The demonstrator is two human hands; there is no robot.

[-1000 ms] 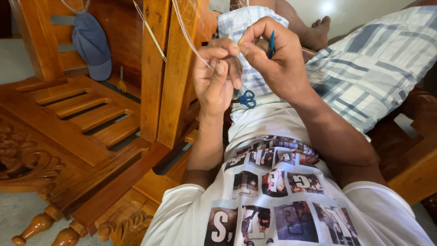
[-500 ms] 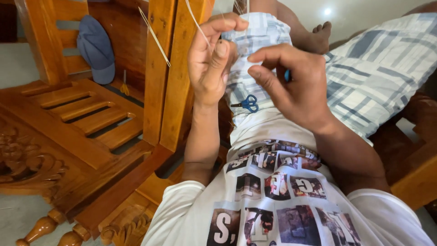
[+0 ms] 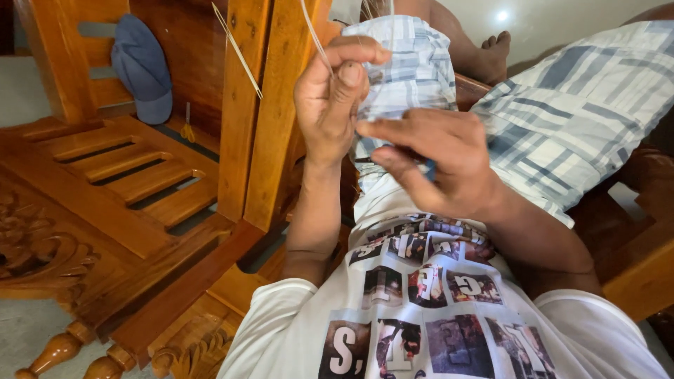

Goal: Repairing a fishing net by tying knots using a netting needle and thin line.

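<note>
Here, left hand [image 3: 330, 105] raised, fingers pinched narrow on pale thin strands [image 3: 314, 38] | strands' long axis runs up and left, out of frame | right hand [image 3: 439, 165] just beside, below-right, fingers curled around something blue, unclear | plaid cloth [image 3: 407, 63] behind both.

The wooden frame [image 3: 256, 112] stands upright left of the left hand [image 3: 330, 105]. A cap [image 3: 144, 67] hangs left of the frame. A pillow [image 3: 576, 133] lies right of it.
</note>
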